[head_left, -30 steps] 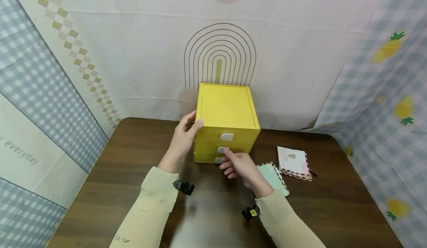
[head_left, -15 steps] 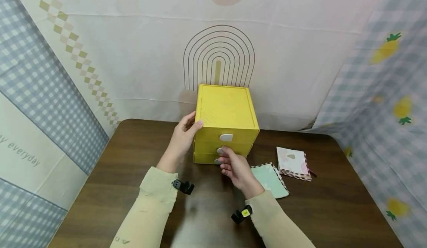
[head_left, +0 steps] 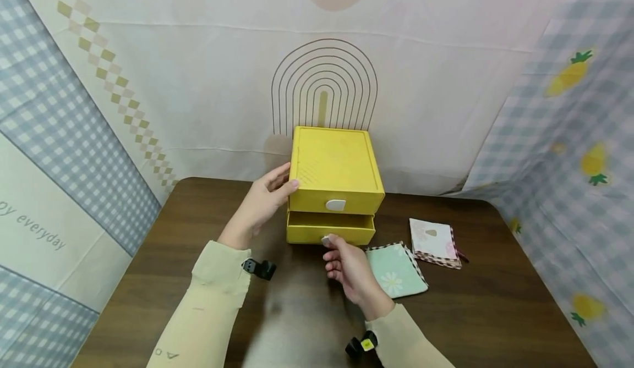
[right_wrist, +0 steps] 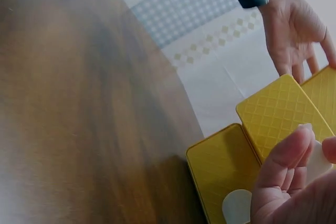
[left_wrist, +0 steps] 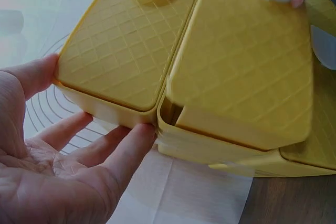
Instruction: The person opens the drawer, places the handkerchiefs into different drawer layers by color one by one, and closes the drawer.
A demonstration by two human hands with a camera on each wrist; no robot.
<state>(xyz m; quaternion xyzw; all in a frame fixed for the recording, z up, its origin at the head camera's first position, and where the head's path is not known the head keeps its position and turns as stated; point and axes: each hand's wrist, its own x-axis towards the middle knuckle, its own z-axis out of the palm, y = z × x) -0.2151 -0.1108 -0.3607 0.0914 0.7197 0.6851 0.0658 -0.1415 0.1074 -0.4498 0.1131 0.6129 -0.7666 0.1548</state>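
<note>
A yellow cabinet with stacked drawers stands against the back cloth. Its middle drawer is pulled partway out, while the top and bottom drawers look closed in the left wrist view. With thumb and fingers, my right hand pinches the white handle of that middle drawer. My left hand rests on the cabinet's left side, thumb at the top front edge. In the left wrist view, its fingers are spread and touch the side wall. The drawer's inside is mostly hidden under the top unit.
A folded green cloth with a checked edge lies right of my right hand. Behind it lies a folded white cloth. The brown table ends at the hanging cloth.
The middle drawer has slid out toward me, with my right hand drawing its handle back. The left hand has stayed on the cabinet's side, its forearm shifting slightly left.
</note>
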